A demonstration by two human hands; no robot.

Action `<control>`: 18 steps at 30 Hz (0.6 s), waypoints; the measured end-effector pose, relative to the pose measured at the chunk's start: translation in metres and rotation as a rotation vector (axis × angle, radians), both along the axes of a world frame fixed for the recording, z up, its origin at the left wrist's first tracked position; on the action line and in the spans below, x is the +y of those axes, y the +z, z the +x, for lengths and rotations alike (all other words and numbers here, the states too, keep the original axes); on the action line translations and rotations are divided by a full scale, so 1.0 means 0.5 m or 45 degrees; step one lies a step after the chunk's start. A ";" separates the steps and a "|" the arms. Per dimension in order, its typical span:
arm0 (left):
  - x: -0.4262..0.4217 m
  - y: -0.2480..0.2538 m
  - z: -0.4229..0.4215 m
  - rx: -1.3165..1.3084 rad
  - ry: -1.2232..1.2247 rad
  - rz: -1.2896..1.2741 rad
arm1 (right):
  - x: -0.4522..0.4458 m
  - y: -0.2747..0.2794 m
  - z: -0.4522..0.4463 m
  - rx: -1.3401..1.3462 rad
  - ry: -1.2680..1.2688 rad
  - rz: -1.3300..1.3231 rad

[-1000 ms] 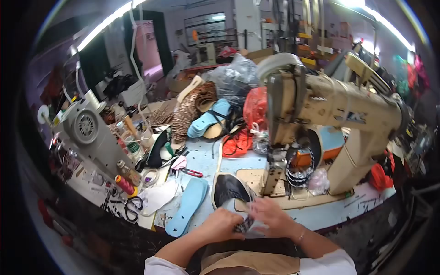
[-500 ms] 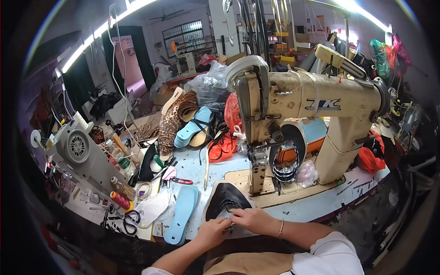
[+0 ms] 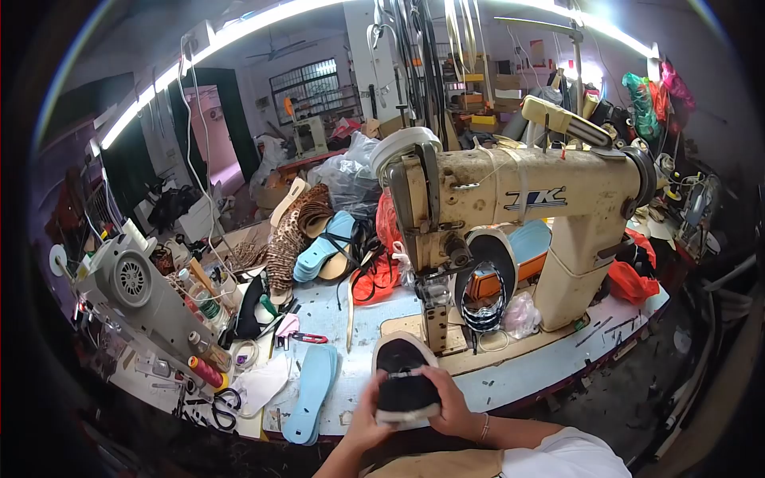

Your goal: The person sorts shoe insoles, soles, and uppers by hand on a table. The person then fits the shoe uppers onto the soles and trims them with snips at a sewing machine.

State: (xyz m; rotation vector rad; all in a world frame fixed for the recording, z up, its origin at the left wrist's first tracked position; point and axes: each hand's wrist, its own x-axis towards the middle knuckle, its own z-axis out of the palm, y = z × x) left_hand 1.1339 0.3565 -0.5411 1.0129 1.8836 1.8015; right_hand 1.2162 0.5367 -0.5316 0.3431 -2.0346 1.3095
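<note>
My curled left hand (image 3: pixel 369 411) and right hand (image 3: pixel 454 406) clasp the black, pale-rimmed, oval shoe piece (image 3: pixel 406 393) between them, long axis pointing away from the pale-blue tabletop's (image 3: pixel 510 384) near edge

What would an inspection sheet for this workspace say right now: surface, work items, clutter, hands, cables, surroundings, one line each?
Surface: pale blue tabletop, scattered with small dark scraps.
Job's things: black shoe piece with a cream rim, held by the front edge, near the cream metal sewing machine.
Clutter: light blue sole-shaped sheets, black-handled scissors, red thread spool and slim red tool, all left of the shoe piece.
Hands: bare left hand and bare right hand grip opposite sides of the shoe piece.
Cables: thin white cord hangs at the left; near the hands, nothing seen.
Surroundings: white tube light lit overhead; barred window behind.
</note>
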 end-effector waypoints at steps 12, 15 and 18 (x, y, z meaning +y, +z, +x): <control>0.028 0.007 0.083 -0.198 0.107 0.440 | 0.091 -0.061 0.053 -0.156 -0.250 0.686; 0.028 0.026 0.074 -0.073 -0.006 0.052 | 0.112 -0.010 0.060 0.025 -0.266 0.456; 0.023 0.019 0.073 0.074 -0.206 0.223 | 0.105 0.016 0.054 0.125 -0.267 0.429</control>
